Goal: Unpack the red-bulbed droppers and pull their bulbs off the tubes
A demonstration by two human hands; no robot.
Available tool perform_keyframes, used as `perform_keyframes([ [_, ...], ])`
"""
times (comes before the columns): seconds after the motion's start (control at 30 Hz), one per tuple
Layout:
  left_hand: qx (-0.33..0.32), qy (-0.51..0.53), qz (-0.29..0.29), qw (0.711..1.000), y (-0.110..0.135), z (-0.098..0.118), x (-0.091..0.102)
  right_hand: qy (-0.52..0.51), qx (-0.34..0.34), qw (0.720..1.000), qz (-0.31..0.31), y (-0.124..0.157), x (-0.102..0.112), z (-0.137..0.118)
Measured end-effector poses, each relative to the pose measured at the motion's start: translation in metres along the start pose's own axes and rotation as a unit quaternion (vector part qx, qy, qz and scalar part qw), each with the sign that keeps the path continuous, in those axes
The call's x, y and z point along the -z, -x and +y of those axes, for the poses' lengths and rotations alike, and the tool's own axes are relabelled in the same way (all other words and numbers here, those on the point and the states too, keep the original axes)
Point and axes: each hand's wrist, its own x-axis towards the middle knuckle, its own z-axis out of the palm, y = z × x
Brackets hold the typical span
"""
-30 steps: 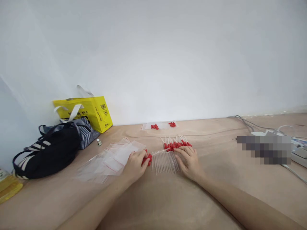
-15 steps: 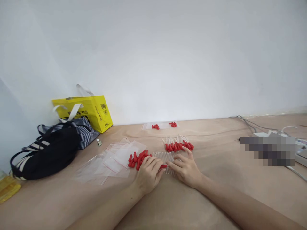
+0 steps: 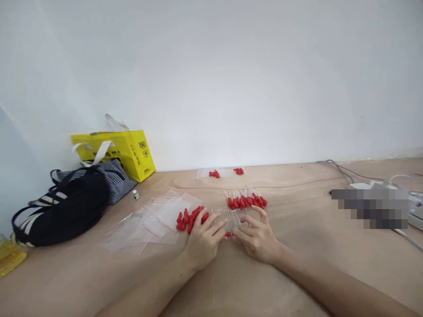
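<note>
My left hand (image 3: 204,240) and my right hand (image 3: 256,235) lie side by side on the wooden table (image 3: 297,264), fingers spread over a row of clear plastic pipettes (image 3: 231,216) with red bulbs (image 3: 189,217). Both hands press down on the row and grip nothing. A red bulb shows between my fingertips. Just behind my right hand lies a second bunch of red-bulbed pipettes (image 3: 246,200). Several clear zip bags (image 3: 148,222) lie to the left of my left hand.
A filled bag of pipettes (image 3: 226,172) rests near the white wall. At the left stand a yellow bag (image 3: 125,152), a striped bag (image 3: 112,180) and a black bag (image 3: 66,209). A tiny vial (image 3: 135,195) sits beside them. Cables and a white power strip (image 3: 366,185) are at right.
My left hand let go of the red bulbs at the row's left end and moved right onto the tubes. My right hand drew back toward me onto the same row.
</note>
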Motion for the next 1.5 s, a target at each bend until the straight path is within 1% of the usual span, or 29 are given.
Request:
perform_keyframes([
  [0.07,-0.006,0.001,0.001,1.000,0.001,-0.001,0.001,-0.003,0.008,1.000,0.016,0.000,0.001,0.000],
  [0.2,-0.007,0.003,-0.002,1.000,0.004,-0.002,0.002,-0.006,0.011,1.000,0.027,0.000,0.003,-0.001],
  [0.33,-0.015,0.017,-0.018,1.000,0.007,0.000,0.002,-0.013,0.015,1.000,0.021,0.001,0.003,-0.003],
  [0.47,-0.017,0.040,-0.016,0.999,0.009,-0.001,0.003,-0.024,0.016,0.999,0.018,0.002,0.005,-0.003],
  [0.53,-0.010,0.050,-0.009,0.999,0.011,-0.005,0.006,-0.026,0.000,0.999,0.019,0.004,0.008,0.001],
  [0.63,0.027,0.037,0.015,0.999,0.016,-0.012,0.014,-0.008,-0.060,0.998,0.013,0.009,0.016,0.012],
  [0.67,0.033,0.029,0.022,0.999,0.018,-0.013,0.017,0.005,-0.075,0.997,0.005,0.011,0.017,0.016],
  [0.77,0.047,0.013,0.027,0.998,0.020,-0.015,0.022,0.025,-0.092,0.995,-0.043,0.017,0.016,0.021],
  [0.83,0.094,0.017,0.043,0.994,0.019,-0.018,0.022,0.023,-0.128,0.988,-0.078,0.019,0.011,0.021],
  [0.9,0.171,0.030,0.063,0.983,0.018,-0.025,0.021,0.011,-0.184,0.976,-0.112,0.020,0.006,0.019],
  [0.97,0.252,0.043,0.064,0.965,0.019,-0.038,0.021,-0.018,-0.224,0.965,-0.138,0.021,0.002,0.019],
  [1.07,0.367,0.060,0.026,0.928,0.023,-0.060,0.027,-0.079,-0.244,0.956,-0.141,0.022,-0.003,0.022],
  [1.17,0.454,0.094,-0.012,0.886,0.027,-0.077,0.034,-0.121,-0.248,0.953,-0.124,0.022,-0.007,0.023],
  [1.23,0.490,0.122,-0.021,0.863,0.028,-0.081,0.036,-0.135,-0.248,0.951,-0.123,0.021,-0.010,0.023],
  [1.3,0.506,0.138,-0.029,0.851,0.028,-0.082,0.035,-0.144,-0.248,0.950,-0.123,0.020,-0.012,0.021],
  [1.5,0.501,0.102,-0.061,0.857,0.026,-0.078,0.029,-0.158,-0.234,0.951,-0.129,0.015,-0.008,0.017],
])
